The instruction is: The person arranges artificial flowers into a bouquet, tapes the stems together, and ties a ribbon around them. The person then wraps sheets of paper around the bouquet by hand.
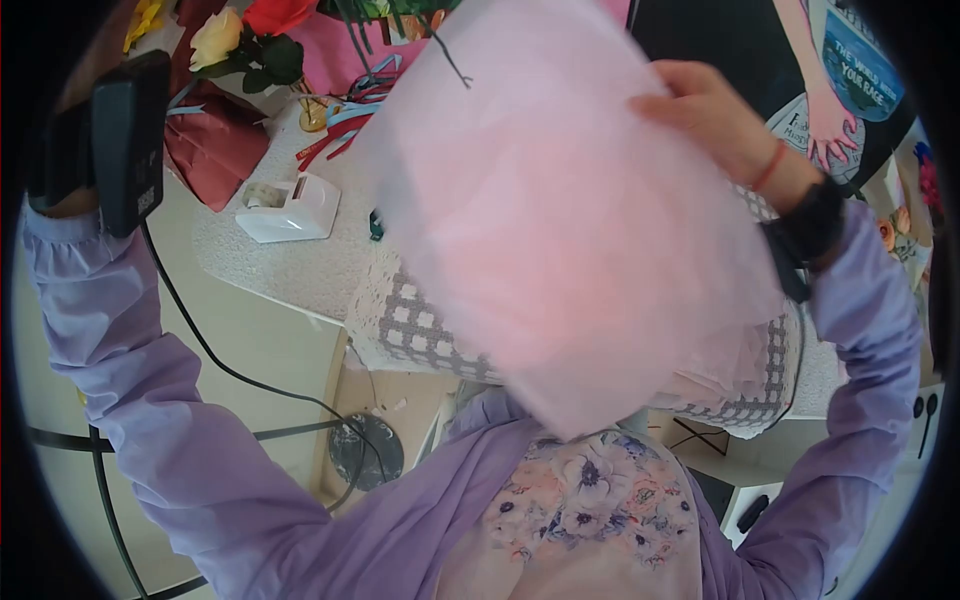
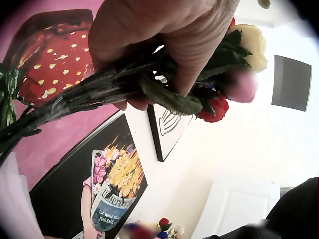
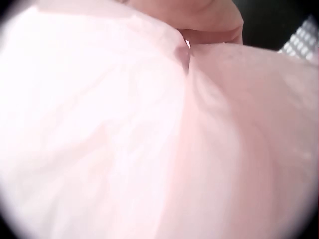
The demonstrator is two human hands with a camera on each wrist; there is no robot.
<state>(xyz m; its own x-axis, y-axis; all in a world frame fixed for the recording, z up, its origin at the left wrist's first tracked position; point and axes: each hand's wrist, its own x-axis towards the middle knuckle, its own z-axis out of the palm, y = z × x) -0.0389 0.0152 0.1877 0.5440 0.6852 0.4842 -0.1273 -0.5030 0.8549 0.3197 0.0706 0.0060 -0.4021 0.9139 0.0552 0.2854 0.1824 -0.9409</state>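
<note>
In the left wrist view my left hand (image 2: 154,30) grips the bundled stems of a bouquet (image 2: 89,89). Its cream, pink and red roses (image 2: 214,107) stick out on the right, and bare stems run off to the left. The left hand is hidden in the head view. With thumb and fingers my right hand (image 1: 705,110) pinches the upper right edge of a big, pale pink sheet of thin wrapping paper (image 1: 560,230). The sheet hangs before my chest, blurred, and fills most of the right wrist view. More pink sheets (image 1: 720,370) lie underneath.
A white tape dispenser (image 1: 290,210) stands left of the sheet on the pale table (image 1: 215,240). Beneath the paper is a grey-and-white checked cloth (image 1: 410,315). Ribbons (image 1: 345,130), a cream rose (image 1: 217,40) and dark red wrap (image 1: 215,150) are at upper left. Cables (image 1: 200,340) hang near my left sleeve.
</note>
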